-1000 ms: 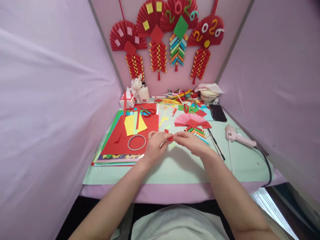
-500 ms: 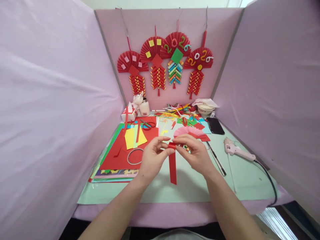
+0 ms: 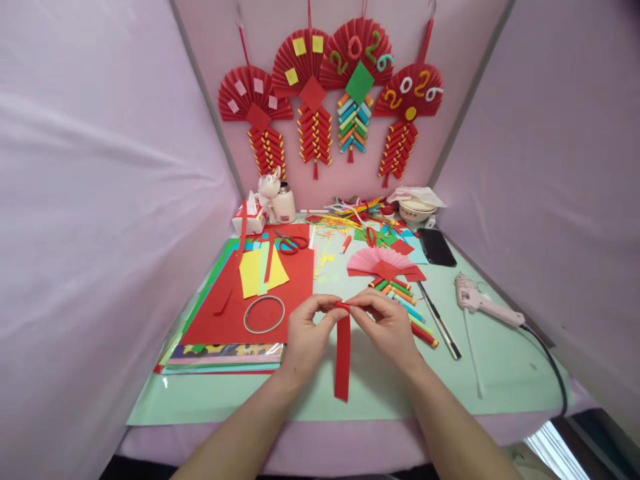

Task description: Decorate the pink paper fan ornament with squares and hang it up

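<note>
A red paper strip (image 3: 343, 360) hangs down above the pale green table cover, its top end rolled or curled over between my fingers. My left hand (image 3: 315, 333) pinches the left side of that top end with thumb and forefinger. From the other side my right hand (image 3: 385, 323) pinches it the same way, the fingertips of both hands almost meeting. Just behind my right hand lies a pink paper fan (image 3: 381, 261) with a red square, and several coloured paper rolls (image 3: 413, 310) trail below it, partly covered by the hand.
Red paper sheets (image 3: 210, 327) lie at left with a silver ring (image 3: 264, 315), yellow paper (image 3: 250, 273) and scissors (image 3: 290, 243). At right are a black-and-white pen (image 3: 440, 320), a glue gun (image 3: 487, 303) and a phone (image 3: 437, 247). Fan decorations (image 3: 357, 60) hang behind.
The curled top of the strip looks tighter and narrower between my fingertips. The head view has tilted down and nearer, and my right hand uncovers more of the coloured rolls.
</note>
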`<state>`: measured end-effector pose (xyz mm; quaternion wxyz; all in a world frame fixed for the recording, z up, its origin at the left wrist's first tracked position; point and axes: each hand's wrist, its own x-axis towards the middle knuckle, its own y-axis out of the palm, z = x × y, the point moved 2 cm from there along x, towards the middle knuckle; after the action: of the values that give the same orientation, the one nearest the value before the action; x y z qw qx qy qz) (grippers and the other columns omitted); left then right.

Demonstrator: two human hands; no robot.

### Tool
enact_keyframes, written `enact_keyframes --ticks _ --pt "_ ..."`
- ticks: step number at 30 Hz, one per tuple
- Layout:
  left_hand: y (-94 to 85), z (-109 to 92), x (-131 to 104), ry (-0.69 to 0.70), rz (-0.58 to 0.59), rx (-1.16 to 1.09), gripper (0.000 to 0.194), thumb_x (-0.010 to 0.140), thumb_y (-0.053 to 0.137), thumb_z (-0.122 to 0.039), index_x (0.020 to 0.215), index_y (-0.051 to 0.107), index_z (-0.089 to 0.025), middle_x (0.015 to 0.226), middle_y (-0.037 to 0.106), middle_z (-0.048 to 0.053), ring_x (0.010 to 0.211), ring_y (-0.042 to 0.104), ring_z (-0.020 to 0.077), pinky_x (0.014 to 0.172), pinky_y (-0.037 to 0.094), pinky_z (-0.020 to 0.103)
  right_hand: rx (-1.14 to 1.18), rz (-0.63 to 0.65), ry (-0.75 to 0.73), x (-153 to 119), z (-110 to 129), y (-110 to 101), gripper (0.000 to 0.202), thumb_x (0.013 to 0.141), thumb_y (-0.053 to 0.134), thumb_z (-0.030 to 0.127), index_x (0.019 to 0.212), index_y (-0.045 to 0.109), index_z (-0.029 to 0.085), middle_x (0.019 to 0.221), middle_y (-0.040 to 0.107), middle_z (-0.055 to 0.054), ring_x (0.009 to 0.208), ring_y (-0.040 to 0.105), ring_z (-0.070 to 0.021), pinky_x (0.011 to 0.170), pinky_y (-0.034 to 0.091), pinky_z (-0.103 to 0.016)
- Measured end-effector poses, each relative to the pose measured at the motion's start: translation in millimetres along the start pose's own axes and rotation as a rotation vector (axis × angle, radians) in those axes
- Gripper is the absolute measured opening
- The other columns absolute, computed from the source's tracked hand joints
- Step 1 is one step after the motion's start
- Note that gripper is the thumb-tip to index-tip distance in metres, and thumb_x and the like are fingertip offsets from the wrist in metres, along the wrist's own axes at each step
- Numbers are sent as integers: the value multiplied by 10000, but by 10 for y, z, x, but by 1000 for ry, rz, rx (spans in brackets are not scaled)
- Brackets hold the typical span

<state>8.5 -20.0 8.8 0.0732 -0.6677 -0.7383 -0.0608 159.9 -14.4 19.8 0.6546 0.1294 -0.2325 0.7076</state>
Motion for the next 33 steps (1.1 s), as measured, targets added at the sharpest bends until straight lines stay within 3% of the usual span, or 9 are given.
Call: enact_keyframes --ticks 10,15,22,33 --pt "-29 -57 -34 30 24 -26 76 702 744 -218 737 682 -192 793 594 -5 785 580 135 730 465 242 176 30 246 -44 -49 50 65 796 664 232 791 729 221 754 661 -11 651 596 -127 589 487 -249" --pt "-21 -61 -46 -111 49 -154 86 703 733 -222 752 673 -185 755 665 -3 746 638 148 734 515 262 217 42 335 -61 -59 75 82 777 678 260 806 734 206 778 684 -24 678 639 -149 640 539 -274" --pt "-61 -102 -49 -163 31 -77 71 682 738 -223 714 691 -180 700 700 -5 709 661 148 698 521 237 159 93 312 -57 -33 61 105 789 646 238 837 731 199 775 690 -27 660 627 -136 634 524 -255" --pt "-63 -118 -82 -163 43 -13 70 686 738 -235 715 691 -191 708 702 -14 710 653 138 684 515 217 104 59 318 -64 -10 62 73 764 670 247 768 710 186 714 680 -18 627 596 -125 590 490 -234"
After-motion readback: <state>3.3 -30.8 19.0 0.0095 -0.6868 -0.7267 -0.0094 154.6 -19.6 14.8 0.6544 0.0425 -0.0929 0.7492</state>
